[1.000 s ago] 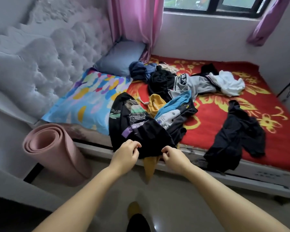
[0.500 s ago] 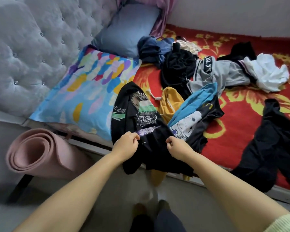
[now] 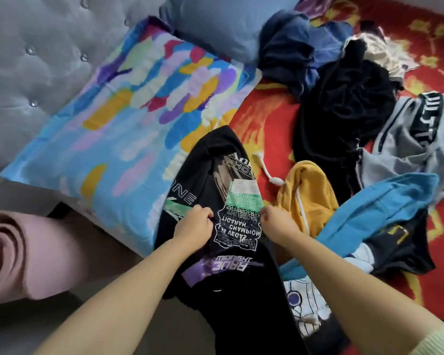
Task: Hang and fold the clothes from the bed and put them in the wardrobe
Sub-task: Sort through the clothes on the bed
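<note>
A black T-shirt (image 3: 215,160) with white, green and purple print lies over the near edge of the bed, its lower part hanging down. My left hand (image 3: 194,225) pinches its fabric left of the print. My right hand (image 3: 277,222) pinches it on the right. Beside the shirt lie a yellow hooded garment (image 3: 305,201) with a white cord, a blue garment (image 3: 385,208), and a black one (image 3: 344,103). Further back are a navy garment (image 3: 285,49) and a grey garment (image 3: 410,142) with a black lettered band.
The bed has a red sheet (image 3: 264,111) with yellow flowers. A multicoloured pillow (image 3: 128,103) and a grey-blue pillow (image 3: 215,24) rest against the tufted grey headboard (image 3: 36,47). A rolled pink mat (image 3: 18,254) stands on the floor at the left.
The view has closed in on the bed. Both hands have moved up the black T-shirt from its hanging hem to either side of the printed panel.
</note>
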Demonstrator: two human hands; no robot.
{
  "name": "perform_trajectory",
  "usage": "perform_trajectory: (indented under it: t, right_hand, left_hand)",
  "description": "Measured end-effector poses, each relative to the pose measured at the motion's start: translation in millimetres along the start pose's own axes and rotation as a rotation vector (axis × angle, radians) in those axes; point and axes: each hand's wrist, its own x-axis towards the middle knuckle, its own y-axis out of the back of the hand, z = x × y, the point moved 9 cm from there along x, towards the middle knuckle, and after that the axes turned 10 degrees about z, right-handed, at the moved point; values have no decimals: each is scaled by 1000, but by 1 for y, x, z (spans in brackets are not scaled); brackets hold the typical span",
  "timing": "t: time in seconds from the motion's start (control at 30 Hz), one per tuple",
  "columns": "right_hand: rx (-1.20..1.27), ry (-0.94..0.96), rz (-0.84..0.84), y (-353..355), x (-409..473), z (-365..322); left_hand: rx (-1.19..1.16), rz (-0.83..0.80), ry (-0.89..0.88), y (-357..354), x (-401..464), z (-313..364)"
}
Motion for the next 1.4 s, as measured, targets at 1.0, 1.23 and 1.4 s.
perform_trajectory:
  t: [1.0, 1.23, 1.4]
  right_hand:
    - [400, 516, 26, 12, -169, -185]
    - [182, 803, -52, -34, -353, -248]
    - [688, 611, -8, -26, -444, -244]
  left_hand:
    - [-1493, 32, 787, 40, -146, -63]
    - [-1598, 28, 725, 72, -313, -110]
    - [-1784, 111, 602, 105, -412, -130]
